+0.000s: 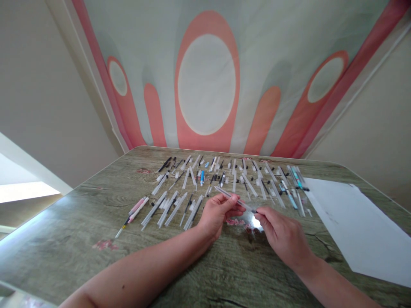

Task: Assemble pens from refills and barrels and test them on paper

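Note:
A slim translucent pen barrel (pixel 243 204) is held at a slant above the table between my two hands. My left hand (pixel 221 210) has its thumb and fingers closed around the barrel's middle, and the far end sticks out up and to the left. At the lower right end, my right hand (pixel 282 233) pinches a dark piece at the barrel's tip; its fingertips partly cover that piece. Just beyond the hands lie rows of pen parts: clear barrels (pixel 175 209), dark refills (pixel 186 209) and small caps. A blue pen piece (pixel 202 178) is among them.
Sheets of white paper (pixel 356 226) lie on the right of the wood-patterned table (pixel 64 252). Pink and white pen parts (pixel 138 209) rest at the left of the rows. Turquoise pen pieces (pixel 296 177) lie near the paper. A patterned cloth (pixel 205 141) hangs behind the table.

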{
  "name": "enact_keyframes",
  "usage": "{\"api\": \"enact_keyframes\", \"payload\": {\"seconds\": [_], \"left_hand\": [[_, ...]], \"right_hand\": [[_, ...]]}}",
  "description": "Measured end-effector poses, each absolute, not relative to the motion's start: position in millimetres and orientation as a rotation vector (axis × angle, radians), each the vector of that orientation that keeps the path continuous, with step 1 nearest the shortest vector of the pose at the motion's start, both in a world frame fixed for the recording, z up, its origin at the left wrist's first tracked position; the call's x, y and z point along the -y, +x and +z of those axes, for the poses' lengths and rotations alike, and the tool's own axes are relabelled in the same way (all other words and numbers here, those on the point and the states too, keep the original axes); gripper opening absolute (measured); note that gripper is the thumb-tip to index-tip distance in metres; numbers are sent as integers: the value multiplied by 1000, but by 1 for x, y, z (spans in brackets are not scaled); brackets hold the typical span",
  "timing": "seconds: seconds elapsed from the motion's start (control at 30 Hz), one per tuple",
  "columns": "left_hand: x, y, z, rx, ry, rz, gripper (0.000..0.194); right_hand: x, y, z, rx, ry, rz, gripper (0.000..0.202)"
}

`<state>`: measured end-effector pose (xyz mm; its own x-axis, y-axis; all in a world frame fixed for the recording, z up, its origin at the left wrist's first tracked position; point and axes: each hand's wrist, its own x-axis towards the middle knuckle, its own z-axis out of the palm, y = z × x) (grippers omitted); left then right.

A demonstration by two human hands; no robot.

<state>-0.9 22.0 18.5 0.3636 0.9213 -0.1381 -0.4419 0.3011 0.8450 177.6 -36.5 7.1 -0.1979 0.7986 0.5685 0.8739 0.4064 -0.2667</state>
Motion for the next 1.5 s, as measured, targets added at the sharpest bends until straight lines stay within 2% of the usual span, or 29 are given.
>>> {"api": "enact_keyframes", "payload": {"seconds": [0.33, 0.57, 0.63, 0.83, 0.97, 1.1, 1.5], "left_hand": [[-22, -2, 19, -700, 818, 1009, 30], [-23, -2, 17, -693, 833, 1019, 29], [-24, -2, 17, -701, 828, 1027, 28], [-23, -1, 19, -726, 819, 1029, 26], [-22, -1, 20, -737, 821, 1021, 28], [-21, -1, 19, -731, 836, 1020, 28], [-21, -1, 17, -712, 840, 1014, 27]], "right_hand": [[39, 175, 10, 1917, -1489, 208, 23], [37, 170, 21, 1735, -1483, 860, 34], [37, 171, 19, 1775, -1508, 790, 33], [36, 177, 5, 2044, -1490, 28, 23], [35, 178, 5, 2094, -1442, -150, 20], [36, 177, 8, 2105, -1451, -97, 22], [41, 173, 17, 1909, -1570, 486, 29]]}}
